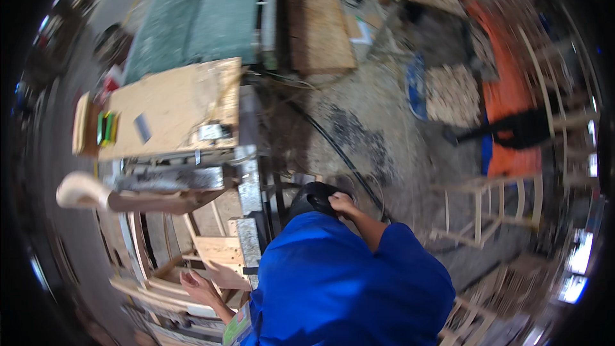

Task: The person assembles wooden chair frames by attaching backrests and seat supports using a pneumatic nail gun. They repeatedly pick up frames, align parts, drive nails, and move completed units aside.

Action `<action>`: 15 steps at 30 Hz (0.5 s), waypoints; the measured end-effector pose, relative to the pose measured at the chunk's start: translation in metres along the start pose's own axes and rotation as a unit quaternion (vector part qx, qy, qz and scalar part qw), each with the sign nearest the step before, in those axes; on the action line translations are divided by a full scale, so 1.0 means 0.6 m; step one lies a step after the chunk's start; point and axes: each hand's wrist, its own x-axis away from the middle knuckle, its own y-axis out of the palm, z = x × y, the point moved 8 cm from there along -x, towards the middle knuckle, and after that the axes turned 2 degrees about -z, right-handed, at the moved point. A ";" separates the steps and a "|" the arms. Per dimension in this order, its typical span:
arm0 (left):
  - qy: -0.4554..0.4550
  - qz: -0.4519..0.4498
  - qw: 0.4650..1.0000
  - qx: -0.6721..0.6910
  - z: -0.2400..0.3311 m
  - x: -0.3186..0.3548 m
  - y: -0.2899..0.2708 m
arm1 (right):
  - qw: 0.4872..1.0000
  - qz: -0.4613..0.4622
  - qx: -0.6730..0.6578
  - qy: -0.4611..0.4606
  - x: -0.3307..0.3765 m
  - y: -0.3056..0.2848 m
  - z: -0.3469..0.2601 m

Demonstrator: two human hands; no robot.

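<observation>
My right hand (pixel 343 204) reaches forward from a blue sleeve, its fingers curled over the edge of a black rounded object (pixel 310 197) beside the workbench. Lower left, my left hand (pixel 198 286) has its fingers apart and rests against pale wooden slats (pixel 221 263) of a frame lying in the bench. My blue shirt (pixel 346 282) hides what lies under my chest.
A plywood board (pixel 166 109) tops the metal workbench, with a green item (pixel 107 127) at its left end. A curved pale wooden part (pixel 82 189) sticks out left. A black cable (pixel 333 144) crosses the dusty floor. Unfinished chair frames (pixel 487 208), an orange sheet (pixel 509 90) and planks (pixel 317 19) stand around.
</observation>
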 end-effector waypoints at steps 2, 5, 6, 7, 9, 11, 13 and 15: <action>0.056 -0.048 0.997 0.001 0.065 0.023 0.047 | 0.995 0.079 0.051 -0.032 0.013 -0.037 0.012; 0.097 -0.135 0.986 0.010 0.142 0.064 0.113 | 0.994 0.105 0.030 -0.005 0.021 -0.091 0.082; 0.104 -0.160 0.981 0.026 0.174 0.078 0.145 | 0.994 0.111 -0.006 0.010 0.019 -0.113 0.126; 0.110 -0.174 0.978 0.042 0.207 0.089 0.171 | 0.993 0.112 -0.042 0.014 0.015 -0.131 0.158; 0.143 -0.206 0.967 0.051 0.262 0.101 0.210 | 0.985 0.090 -0.137 0.046 0.028 -0.155 0.205; 0.140 -0.227 0.958 0.103 0.308 0.123 0.248 | 0.987 0.082 -0.127 0.062 0.046 -0.183 0.259; 0.157 -0.235 0.955 0.094 0.348 0.154 0.284 | 0.988 -0.021 0.152 0.035 0.019 -0.206 0.319; 0.161 -0.223 0.952 0.137 0.370 0.191 0.302 | 0.939 -0.029 0.328 -0.093 0.013 -0.214 0.329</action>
